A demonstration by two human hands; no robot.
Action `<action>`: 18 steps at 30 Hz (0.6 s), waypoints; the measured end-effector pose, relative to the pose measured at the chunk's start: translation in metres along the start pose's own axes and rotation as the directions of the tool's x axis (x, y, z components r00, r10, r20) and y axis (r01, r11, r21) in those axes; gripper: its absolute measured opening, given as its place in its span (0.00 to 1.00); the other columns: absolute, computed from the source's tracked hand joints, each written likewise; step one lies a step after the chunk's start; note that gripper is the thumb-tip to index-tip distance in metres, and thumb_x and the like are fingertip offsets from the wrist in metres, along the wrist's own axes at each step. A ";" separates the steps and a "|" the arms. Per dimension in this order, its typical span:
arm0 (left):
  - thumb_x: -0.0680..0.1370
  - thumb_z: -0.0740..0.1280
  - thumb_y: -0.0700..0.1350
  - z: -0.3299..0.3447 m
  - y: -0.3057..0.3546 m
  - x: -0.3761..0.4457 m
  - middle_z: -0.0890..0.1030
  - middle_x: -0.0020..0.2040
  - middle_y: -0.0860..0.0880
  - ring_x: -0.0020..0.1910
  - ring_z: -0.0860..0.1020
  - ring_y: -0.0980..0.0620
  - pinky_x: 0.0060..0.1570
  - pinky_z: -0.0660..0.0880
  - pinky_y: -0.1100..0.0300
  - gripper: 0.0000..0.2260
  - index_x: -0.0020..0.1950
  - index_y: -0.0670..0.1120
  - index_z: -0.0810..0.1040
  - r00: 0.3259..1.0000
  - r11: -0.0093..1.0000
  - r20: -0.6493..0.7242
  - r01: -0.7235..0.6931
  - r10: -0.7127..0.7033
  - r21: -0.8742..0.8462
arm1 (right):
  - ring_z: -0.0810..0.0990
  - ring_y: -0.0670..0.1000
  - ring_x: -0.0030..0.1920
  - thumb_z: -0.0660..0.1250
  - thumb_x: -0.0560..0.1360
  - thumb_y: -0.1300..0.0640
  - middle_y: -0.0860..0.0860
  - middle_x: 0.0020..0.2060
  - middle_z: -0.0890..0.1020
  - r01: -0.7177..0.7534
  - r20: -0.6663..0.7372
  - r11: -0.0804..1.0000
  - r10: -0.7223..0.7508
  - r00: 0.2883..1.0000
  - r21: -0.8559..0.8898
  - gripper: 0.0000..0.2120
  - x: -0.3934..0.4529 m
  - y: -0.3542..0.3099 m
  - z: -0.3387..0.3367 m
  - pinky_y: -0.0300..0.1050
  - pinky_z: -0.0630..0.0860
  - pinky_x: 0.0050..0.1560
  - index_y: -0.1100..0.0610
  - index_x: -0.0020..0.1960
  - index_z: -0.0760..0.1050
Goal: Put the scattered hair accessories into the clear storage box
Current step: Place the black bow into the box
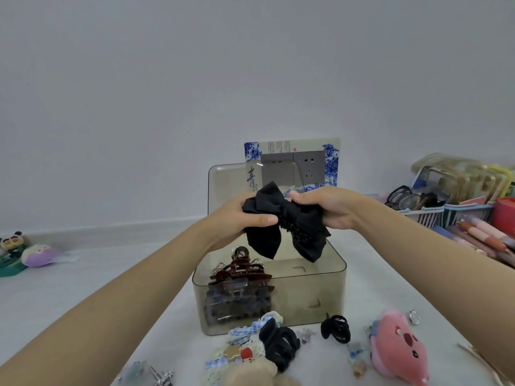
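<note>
Hands, left [237,218] and right [328,208], are clamped on a black fabric bow clip [281,221] above the smoky clear plastic storage box [306,288]; its drooping tails could be snagged on the rim.

Two bare forearms, no sleeves, left hand [237,215], right hand [328,207]

Bow [284,218] above box [306,291]

The black bow [284,222] hides the fingertips of both hands and part of the clear storage box [306,291] rim. The bottom edge cuts off the pink plush clip [398,349] and a silver clip [163,377]. Small pieces nearby blur beyond telling.
</note>
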State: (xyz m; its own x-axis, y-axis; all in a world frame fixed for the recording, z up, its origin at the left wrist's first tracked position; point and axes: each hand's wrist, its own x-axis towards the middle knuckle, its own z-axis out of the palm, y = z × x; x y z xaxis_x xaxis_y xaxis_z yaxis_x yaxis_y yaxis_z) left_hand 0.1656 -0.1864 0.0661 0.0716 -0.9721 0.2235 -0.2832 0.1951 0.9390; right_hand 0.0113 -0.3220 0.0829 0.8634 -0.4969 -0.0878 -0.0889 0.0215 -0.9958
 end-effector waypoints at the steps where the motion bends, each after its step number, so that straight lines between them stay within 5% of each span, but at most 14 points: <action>1: 0.73 0.69 0.39 -0.002 0.000 0.000 0.82 0.50 0.51 0.52 0.80 0.51 0.50 0.76 0.62 0.13 0.56 0.48 0.77 0.999 1.000 0.045 0.028 -0.028 0.006 | 0.80 0.53 0.48 0.64 0.76 0.59 0.58 0.52 0.81 0.020 -0.037 0.998 -0.022 0.999 -0.055 0.17 0.001 -0.001 0.001 0.43 0.77 0.52 0.67 0.62 0.74; 4: 0.74 0.68 0.50 -0.003 0.001 0.003 0.82 0.56 0.46 0.57 0.79 0.48 0.55 0.75 0.58 0.15 0.59 0.49 0.77 0.993 0.990 0.018 0.114 -0.116 0.087 | 0.82 0.51 0.44 0.68 0.73 0.61 0.56 0.46 0.83 0.090 -0.078 0.959 -0.115 0.990 -0.268 0.13 0.000 -0.004 0.003 0.37 0.79 0.42 0.63 0.57 0.79; 7: 0.73 0.71 0.45 -0.003 -0.003 0.008 0.82 0.54 0.46 0.57 0.79 0.48 0.59 0.74 0.58 0.09 0.52 0.48 0.81 0.986 0.938 -0.134 0.136 -0.097 0.320 | 0.81 0.51 0.54 0.73 0.69 0.58 0.53 0.51 0.83 0.115 -0.060 0.834 -0.175 0.983 -0.540 0.18 0.000 -0.002 0.010 0.41 0.75 0.57 0.58 0.58 0.79; 10: 0.69 0.75 0.41 0.002 -0.006 0.011 0.81 0.47 0.48 0.47 0.78 0.52 0.55 0.74 0.58 0.07 0.44 0.49 0.80 0.986 0.821 -0.117 0.161 -0.116 0.548 | 0.80 0.50 0.56 0.75 0.67 0.55 0.51 0.54 0.83 0.114 -0.005 0.603 -0.192 0.981 -0.789 0.21 -0.001 0.002 0.015 0.44 0.71 0.63 0.55 0.59 0.79; 13: 0.68 0.75 0.42 0.009 -0.010 0.013 0.81 0.45 0.49 0.45 0.79 0.51 0.52 0.76 0.56 0.08 0.39 0.52 0.78 0.985 0.711 -0.084 0.167 -0.151 0.683 | 0.80 0.55 0.53 0.74 0.68 0.54 0.55 0.53 0.83 0.121 0.053 0.397 -0.179 0.982 -0.910 0.20 0.000 0.007 0.019 0.46 0.73 0.56 0.59 0.58 0.78; 18: 0.68 0.75 0.44 0.016 -0.021 0.019 0.78 0.43 0.52 0.44 0.77 0.52 0.38 0.71 0.64 0.09 0.46 0.47 0.80 0.982 0.593 -0.059 0.156 -0.181 0.790 | 0.77 0.52 0.59 0.74 0.67 0.54 0.52 0.61 0.79 0.064 0.025 0.262 -0.151 0.988 -0.963 0.29 0.009 0.023 0.020 0.38 0.67 0.53 0.57 0.65 0.73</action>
State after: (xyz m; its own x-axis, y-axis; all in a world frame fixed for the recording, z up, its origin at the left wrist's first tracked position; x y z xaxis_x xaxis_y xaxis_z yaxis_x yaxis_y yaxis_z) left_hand 0.1573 -0.2110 0.0459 0.1777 -0.9819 0.0654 -0.9122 -0.1394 0.3854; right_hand 0.0274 -0.3084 0.0588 0.8789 -0.4728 0.0635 -0.4461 -0.8617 -0.2420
